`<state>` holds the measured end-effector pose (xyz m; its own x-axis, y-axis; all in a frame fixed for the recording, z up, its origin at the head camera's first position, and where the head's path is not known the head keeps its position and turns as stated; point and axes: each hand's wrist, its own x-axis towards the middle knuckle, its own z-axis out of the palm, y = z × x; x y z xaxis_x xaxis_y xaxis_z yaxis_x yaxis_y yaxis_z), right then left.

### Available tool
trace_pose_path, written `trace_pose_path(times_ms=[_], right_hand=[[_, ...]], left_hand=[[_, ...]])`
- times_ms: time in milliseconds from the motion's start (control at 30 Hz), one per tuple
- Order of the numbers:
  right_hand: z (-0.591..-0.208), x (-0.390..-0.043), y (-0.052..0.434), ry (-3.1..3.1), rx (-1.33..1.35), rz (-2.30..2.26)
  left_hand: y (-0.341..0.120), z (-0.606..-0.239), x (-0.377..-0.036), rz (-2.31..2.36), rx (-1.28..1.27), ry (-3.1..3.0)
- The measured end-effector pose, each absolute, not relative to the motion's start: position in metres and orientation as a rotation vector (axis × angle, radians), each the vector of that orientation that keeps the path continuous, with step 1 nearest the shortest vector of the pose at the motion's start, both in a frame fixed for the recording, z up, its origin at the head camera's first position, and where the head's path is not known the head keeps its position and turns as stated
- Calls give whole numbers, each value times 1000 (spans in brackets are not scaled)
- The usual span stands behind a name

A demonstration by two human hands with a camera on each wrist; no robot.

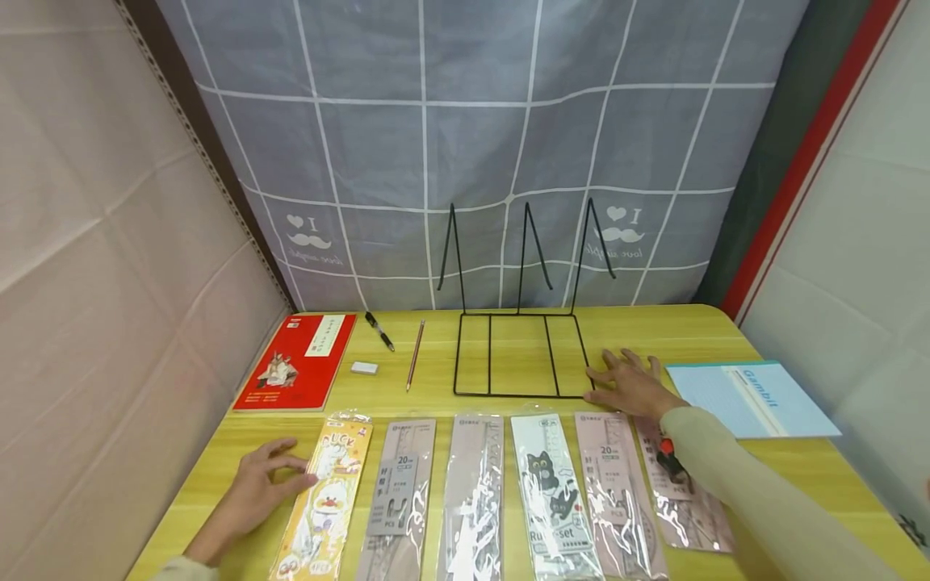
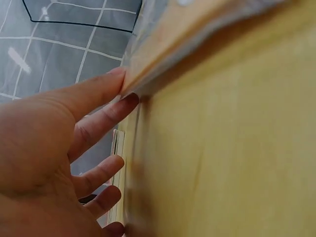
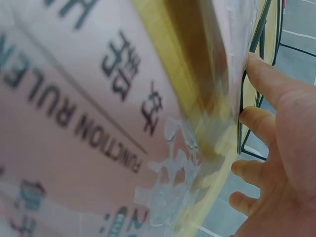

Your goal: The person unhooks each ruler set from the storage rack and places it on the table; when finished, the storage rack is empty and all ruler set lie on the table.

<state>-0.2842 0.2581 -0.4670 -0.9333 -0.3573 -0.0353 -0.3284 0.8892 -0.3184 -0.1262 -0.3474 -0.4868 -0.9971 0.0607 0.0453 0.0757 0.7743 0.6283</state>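
Note:
My left hand (image 1: 254, 492) is at the left edge of an orange ruler set (image 1: 333, 500) with duck pictures. In the left wrist view, the thumb and index fingertips meet the packet's edge (image 2: 163, 54), the other fingers spread loosely. My right hand (image 1: 630, 386) lies at the near right corner of a black wire rack (image 1: 508, 395). Its thumb and index fingertip touch the rack's bar in the right wrist view, fingers loosely bent. Under that wrist is a pink ruler set (image 1: 672, 484). Another pink ruler set (image 1: 617, 492) lies beside it.
Between the hands lie a white cat ruler set (image 1: 555, 500) and two greyish-pink ruler sets (image 1: 398, 492). A red notebook (image 1: 298, 363), black pen (image 1: 379, 331), white eraser (image 1: 364, 368) and pencil (image 1: 416, 355) are back left. A light blue notebook (image 1: 751, 399) lies right.

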Motion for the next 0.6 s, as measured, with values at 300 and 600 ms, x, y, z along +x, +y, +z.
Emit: trace_pose_path(times_ms=[300, 600], right_hand=[[-467, -283, 263, 2972, -515, -454], [-471, -283, 262, 2972, -526, -450]], left_hand=[[-347, -494, -127, -937, -29, -2936], [-347, -477, -145, -887, -159, -2816]])
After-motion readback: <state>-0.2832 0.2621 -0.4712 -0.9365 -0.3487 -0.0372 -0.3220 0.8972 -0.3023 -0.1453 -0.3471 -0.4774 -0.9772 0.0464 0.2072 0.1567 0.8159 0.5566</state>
